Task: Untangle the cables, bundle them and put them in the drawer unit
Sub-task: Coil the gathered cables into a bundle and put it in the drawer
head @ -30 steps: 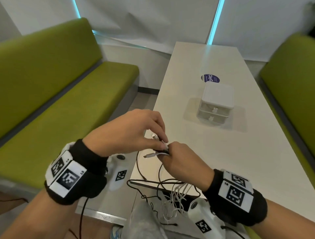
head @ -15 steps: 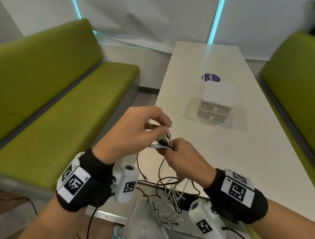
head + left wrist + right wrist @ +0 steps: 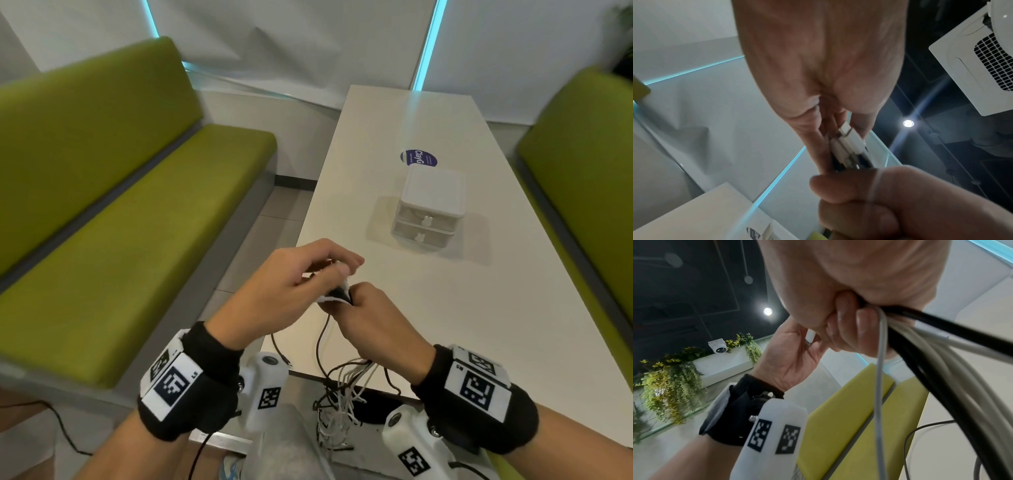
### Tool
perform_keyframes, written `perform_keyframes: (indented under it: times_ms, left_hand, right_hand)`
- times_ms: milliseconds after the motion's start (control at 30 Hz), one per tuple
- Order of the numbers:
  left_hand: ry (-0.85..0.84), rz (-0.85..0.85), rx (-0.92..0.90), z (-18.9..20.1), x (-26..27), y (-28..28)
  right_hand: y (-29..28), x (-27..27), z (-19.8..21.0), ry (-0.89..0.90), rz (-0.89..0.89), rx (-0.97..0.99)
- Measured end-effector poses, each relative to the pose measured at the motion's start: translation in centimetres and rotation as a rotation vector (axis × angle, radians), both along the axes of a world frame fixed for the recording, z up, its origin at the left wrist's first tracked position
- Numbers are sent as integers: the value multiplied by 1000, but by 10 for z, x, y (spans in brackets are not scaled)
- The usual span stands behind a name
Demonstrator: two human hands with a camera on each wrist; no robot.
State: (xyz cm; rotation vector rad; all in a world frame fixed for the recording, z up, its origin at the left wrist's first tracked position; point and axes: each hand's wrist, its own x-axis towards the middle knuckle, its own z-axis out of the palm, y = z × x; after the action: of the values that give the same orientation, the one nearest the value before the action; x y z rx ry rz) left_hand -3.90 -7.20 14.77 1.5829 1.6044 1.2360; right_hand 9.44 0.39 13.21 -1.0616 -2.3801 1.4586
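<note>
My right hand (image 3: 368, 320) fists the cables (image 3: 941, 363); my left hand (image 3: 294, 284) pinches their connector ends (image 3: 849, 142): I should align the plugs evenly before bundling

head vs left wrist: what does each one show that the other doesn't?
Only the head view shows the drawer unit standing on the table, both its drawers closed, the green benches, and the cables hanging down from the right hand over the table's near edge. Only the left wrist view shows the white plugs lined up side by side in the left hand's fingertips, and a ceiling vent. Both show the two hands meeting at the cable ends, the right fist closed around the bunch.
</note>
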Motion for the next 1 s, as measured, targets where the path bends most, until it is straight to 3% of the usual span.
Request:
perform_keyframes:
  times_ms: [167, 367, 500, 600, 700, 833, 1000]
  left_hand:
    - [182, 16, -56, -10, 8, 1]
    - [33, 72, -35, -21, 16, 2]
    - [26, 112, -2, -21, 18, 5]
    - [-65, 100, 68, -20, 16, 6]
    - [-43, 72, 53, -20, 10, 6]
    - [-224, 13, -51, -6, -2, 4]
    - [-131, 20, -138, -7, -6, 11]
  right_hand:
    - [0, 0, 0, -19, 3, -20]
    - [-2, -3, -3, -36, -4, -58]
    - [-6, -7, 1, -5, -9, -58]
    - [-5, -12, 4, 18, -24, -153]
    - [-3, -15, 4, 35, -19, -221]
    - [-8, -25, -10, 47, 0, -154]
    - [-18, -40, -8, 86, 82, -34]
